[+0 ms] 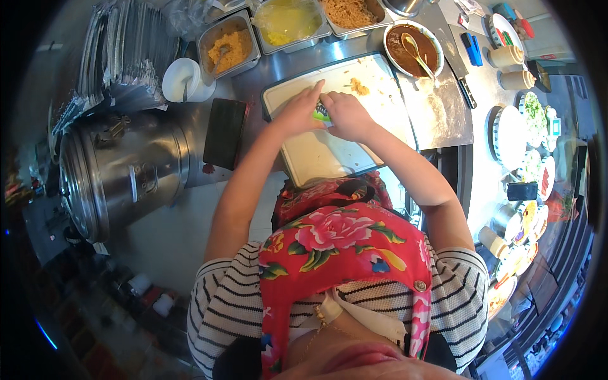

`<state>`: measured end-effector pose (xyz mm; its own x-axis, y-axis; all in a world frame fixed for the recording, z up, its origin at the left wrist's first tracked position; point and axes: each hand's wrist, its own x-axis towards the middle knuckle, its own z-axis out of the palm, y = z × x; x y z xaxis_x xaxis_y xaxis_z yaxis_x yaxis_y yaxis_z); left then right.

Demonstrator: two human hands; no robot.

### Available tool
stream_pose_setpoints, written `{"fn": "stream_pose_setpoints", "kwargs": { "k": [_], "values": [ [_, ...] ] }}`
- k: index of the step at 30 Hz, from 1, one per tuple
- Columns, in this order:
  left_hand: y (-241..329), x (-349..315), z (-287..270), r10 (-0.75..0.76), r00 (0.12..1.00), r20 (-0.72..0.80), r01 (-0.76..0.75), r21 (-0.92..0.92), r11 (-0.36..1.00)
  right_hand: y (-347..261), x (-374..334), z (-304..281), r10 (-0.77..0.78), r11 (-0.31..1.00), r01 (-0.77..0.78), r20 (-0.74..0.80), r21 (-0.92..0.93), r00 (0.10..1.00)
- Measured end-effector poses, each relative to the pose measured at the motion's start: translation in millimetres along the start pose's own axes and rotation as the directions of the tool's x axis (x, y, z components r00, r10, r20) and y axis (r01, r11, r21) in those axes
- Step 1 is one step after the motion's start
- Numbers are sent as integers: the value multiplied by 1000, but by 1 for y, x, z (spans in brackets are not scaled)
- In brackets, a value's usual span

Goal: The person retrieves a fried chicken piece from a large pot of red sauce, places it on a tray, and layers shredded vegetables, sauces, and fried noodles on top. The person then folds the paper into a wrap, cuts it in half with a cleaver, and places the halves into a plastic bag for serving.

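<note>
A small green thing with dark and white print [322, 113], perhaps a packet, shows between my two hands over the white cutting board [326, 152]. My left hand [296, 113] cups it from the left with one finger stretched away from me. Against it from the right, my right hand [348, 116] is closed with bent fingers. The hands meet at the far side, and most of the thing is hidden under them. Beyond my right hand, a few orange-brown crumbs [360, 87] lie on the board.
Steel tubs of orange filling [231, 50], yellow food [288, 25] and brown shreds [348, 14] line the back. A bowl of dark sauce [413, 49] holds a spoon. A knife [467, 93] lies at right. Left are a white bowl [180, 81], dark box [223, 133] and steel drum [123, 171].
</note>
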<state>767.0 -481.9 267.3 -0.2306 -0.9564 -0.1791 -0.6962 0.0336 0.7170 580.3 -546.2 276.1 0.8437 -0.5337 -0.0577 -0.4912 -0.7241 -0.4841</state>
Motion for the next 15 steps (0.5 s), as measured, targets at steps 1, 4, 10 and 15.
{"fn": "stream_pose_setpoints", "kwargs": {
  "k": [1,4,10,15],
  "values": [
    [6,-21,10,-73,987,-140,72,-13,997,0,0,-1,48,999,-49,34,16,998],
    [15,-68,41,-389,848,-359,193,-473,859,0,2,-1,188,978,-194,71,83,980],
    [26,-51,77,-520,834,-184,-217,-976,-3,-38,-7,15,367,873,-374,84,314,927],
    [60,-60,26,-536,788,-303,-204,-950,237,-97,-29,-27,310,871,-163,-260,464,914]
  ]
}}
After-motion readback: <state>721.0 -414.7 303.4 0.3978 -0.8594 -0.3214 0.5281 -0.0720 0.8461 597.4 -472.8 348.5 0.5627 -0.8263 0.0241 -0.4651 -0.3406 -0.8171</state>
